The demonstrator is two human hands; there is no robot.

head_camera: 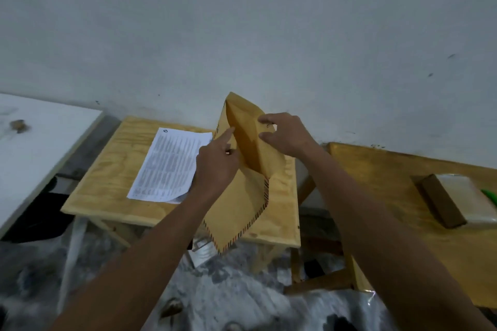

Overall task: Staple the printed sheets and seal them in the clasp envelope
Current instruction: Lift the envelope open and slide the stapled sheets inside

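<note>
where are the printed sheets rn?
Head view: printed sheets lie flat on the small wooden table, left of the envelope and beside the left hand.

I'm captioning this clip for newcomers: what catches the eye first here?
The brown clasp envelope, held up mid-frame above the small wooden table, its mouth spread by the left hand and right hand. Next, the printed sheets lying on that table, left of the envelope.

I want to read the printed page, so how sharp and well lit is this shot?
Head view: dim, flat light without glare; the printed sheets show only smeared grey lines, unreadable; the floor at the bottom is motion-blurred; wide-angle bending tilts the table edges; the envelope and both hands are fairly sharp.
</note>
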